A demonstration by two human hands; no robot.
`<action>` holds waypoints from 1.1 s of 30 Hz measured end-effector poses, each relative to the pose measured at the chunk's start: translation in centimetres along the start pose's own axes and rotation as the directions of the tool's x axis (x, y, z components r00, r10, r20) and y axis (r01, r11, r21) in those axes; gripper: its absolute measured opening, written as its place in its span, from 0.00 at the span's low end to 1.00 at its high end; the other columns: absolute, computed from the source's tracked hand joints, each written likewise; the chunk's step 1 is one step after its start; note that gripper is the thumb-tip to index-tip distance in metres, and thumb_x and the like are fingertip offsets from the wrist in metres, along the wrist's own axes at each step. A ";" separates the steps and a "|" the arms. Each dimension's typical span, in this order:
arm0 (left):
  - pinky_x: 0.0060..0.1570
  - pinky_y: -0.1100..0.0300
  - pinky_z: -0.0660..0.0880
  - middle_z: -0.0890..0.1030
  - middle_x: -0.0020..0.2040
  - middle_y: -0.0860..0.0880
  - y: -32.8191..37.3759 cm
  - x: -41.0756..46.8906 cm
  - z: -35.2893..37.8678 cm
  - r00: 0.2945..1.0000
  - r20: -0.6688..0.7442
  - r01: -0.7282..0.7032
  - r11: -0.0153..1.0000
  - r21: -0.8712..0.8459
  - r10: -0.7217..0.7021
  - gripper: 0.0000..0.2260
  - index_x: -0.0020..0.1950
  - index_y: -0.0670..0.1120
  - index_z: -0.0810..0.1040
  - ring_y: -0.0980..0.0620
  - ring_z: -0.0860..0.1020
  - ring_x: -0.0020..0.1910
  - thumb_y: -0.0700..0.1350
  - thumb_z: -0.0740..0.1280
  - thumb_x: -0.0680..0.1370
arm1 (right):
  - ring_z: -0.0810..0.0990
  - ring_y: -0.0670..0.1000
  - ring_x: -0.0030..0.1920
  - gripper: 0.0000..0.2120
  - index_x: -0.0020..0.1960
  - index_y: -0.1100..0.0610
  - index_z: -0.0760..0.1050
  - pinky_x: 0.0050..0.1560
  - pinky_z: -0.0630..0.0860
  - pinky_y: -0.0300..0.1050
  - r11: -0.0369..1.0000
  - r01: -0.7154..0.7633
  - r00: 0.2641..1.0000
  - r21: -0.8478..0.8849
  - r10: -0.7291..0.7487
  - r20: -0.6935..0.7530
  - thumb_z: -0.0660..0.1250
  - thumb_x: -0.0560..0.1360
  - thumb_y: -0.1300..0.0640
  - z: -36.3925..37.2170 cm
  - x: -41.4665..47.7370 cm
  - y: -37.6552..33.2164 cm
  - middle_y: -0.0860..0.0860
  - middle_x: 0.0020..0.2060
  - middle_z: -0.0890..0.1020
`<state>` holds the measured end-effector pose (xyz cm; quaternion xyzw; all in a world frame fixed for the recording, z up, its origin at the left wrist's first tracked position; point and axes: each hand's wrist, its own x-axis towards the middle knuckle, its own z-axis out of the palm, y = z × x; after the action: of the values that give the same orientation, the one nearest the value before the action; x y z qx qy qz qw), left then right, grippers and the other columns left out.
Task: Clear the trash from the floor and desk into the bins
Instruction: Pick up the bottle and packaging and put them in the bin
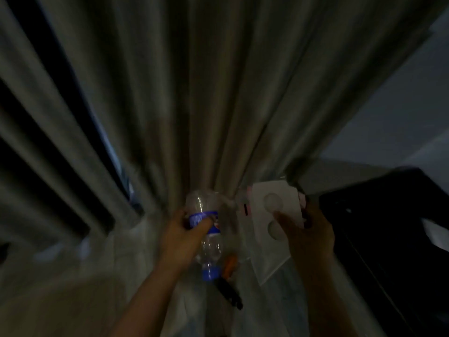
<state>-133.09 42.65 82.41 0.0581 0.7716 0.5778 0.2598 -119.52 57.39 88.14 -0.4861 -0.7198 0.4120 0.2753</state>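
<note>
Left hand [184, 232] is wrapped round a clear plastic bottle [202, 203] at its blue label, thumb across the front. The bottle is tipped so that its blue cap points down and back toward the person. Right hand [308, 234] pinches a white card [272, 203], some kind of packaging with two round dimples and pink edging, with the thumb lying over its face and the fingers behind. Both pieces are up off any surface, held close together in front of a grey curtain [194, 93]. To my eye this is a carrying hold, one bit of trash per hand so both can go to the bins in one trip. The bottle looks empty, since I can see straight through its walls and no liquid line shows, though the picture is dim and smeared. It seems capped. The card holds nothing that I can make out. No bin shows plainly. The dark bulk [388, 227] on the right might be one, or might be furniture, and I cannot tell which. Below the bottle an orange and black thing [229, 265] shows against the pale floor [286, 307]. It is too blurred to name, and whether it lies there or hangs I cannot say. Neither piece has reached a bin, so I would put this at mid-carry.
</note>
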 end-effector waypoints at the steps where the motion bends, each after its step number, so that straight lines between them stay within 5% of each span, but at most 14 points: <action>1: 0.40 0.58 0.77 0.83 0.46 0.47 0.7 -0.6 0.3 0.999 0.048 -0.011 1.000 -0.013 0.012 0.14 0.54 0.46 0.77 0.51 0.81 0.42 0.47 0.73 0.71 | 0.78 0.48 0.43 0.18 0.59 0.56 0.76 0.38 0.72 0.36 1.000 -0.011 0.999 0.020 0.012 -0.045 0.73 0.70 0.57 -1.0 -0.8 -0.6 0.50 0.47 0.80; 6: 0.34 0.65 0.72 0.78 0.39 0.53 5.7 -2.5 0.4 0.937 0.290 -0.212 0.977 0.034 0.194 0.08 0.46 0.50 0.74 0.52 0.77 0.38 0.49 0.71 0.73 | 0.80 0.42 0.41 0.15 0.56 0.47 0.73 0.32 0.74 0.33 0.998 0.021 0.957 0.061 -0.002 -0.291 0.72 0.71 0.53 -5.9 -6.3 -2.6 0.41 0.44 0.79; 11: 0.41 0.51 0.79 0.82 0.47 0.49 10.8 -8.5 1.7 0.784 0.542 -0.258 0.953 -0.157 0.302 0.15 0.51 0.55 0.77 0.47 0.82 0.44 0.51 0.74 0.67 | 0.77 0.35 0.43 0.12 0.49 0.43 0.74 0.33 0.71 0.32 0.997 0.066 0.837 0.049 -0.029 -0.546 0.73 0.70 0.56 -11.9 -13.7 -4.7 0.39 0.41 0.78; 14: 0.42 0.52 0.80 0.83 0.48 0.52 12.9 -13.7 4.4 0.644 0.676 -0.298 0.931 -0.212 0.360 0.22 0.52 0.59 0.77 0.51 0.83 0.45 0.57 0.75 0.60 | 0.77 0.35 0.42 0.12 0.46 0.44 0.76 0.34 0.69 0.31 0.998 0.055 0.725 0.026 -0.022 -0.689 0.74 0.69 0.57 -16.9 -18.1 -5.3 0.41 0.40 0.80; 17: 0.37 0.61 0.78 0.83 0.48 0.52 14.5 -20.0 7.0 0.467 0.768 -0.321 0.893 -0.314 0.438 0.19 0.57 0.56 0.75 0.56 0.83 0.43 0.47 0.75 0.69 | 0.77 0.33 0.42 0.15 0.44 0.40 0.74 0.34 0.71 0.30 0.998 0.062 0.597 0.011 -0.029 -0.802 0.74 0.68 0.57 -21.9 -23.2 -6.0 0.39 0.39 0.80; 19: 0.39 0.58 0.79 0.83 0.49 0.51 15.4 -24.6 8.3 0.339 0.816 -0.340 0.870 -0.358 0.468 0.19 0.57 0.56 0.75 0.54 0.83 0.44 0.43 0.74 0.69 | 0.78 0.35 0.42 0.15 0.44 0.39 0.75 0.36 0.72 0.31 0.998 0.065 0.496 -0.005 -0.037 -0.868 0.74 0.68 0.58 -25.1 -26.8 -6.2 0.38 0.39 0.81; 25: 0.42 0.59 0.78 0.83 0.49 0.56 16.0 -39.0 11.9 0.005 0.841 -0.304 0.802 -0.514 0.541 0.19 0.54 0.58 0.76 0.56 0.83 0.46 0.40 0.74 0.69 | 0.80 0.38 0.38 0.11 0.47 0.50 0.78 0.34 0.71 0.27 0.997 0.028 0.208 -0.072 -0.076 -0.975 0.74 0.68 0.61 -33.9 -38.7 -4.7 0.41 0.39 0.82; 33: 0.43 0.60 0.78 0.84 0.50 0.55 13.0 -58.2 13.4 -0.258 0.801 -0.109 0.807 -0.580 0.541 0.27 0.57 0.57 0.75 0.56 0.83 0.47 0.54 0.79 0.61 | 0.80 0.40 0.40 0.13 0.48 0.49 0.79 0.36 0.74 0.28 0.991 -0.061 -0.030 -0.119 -0.121 -0.992 0.75 0.68 0.62 -43.9 -53.7 -2.8 0.41 0.40 0.83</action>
<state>-79.63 35.76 111.13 0.6385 0.1636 0.4819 0.5773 -65.67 21.41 113.09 -0.6345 -0.3383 -0.1147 0.6855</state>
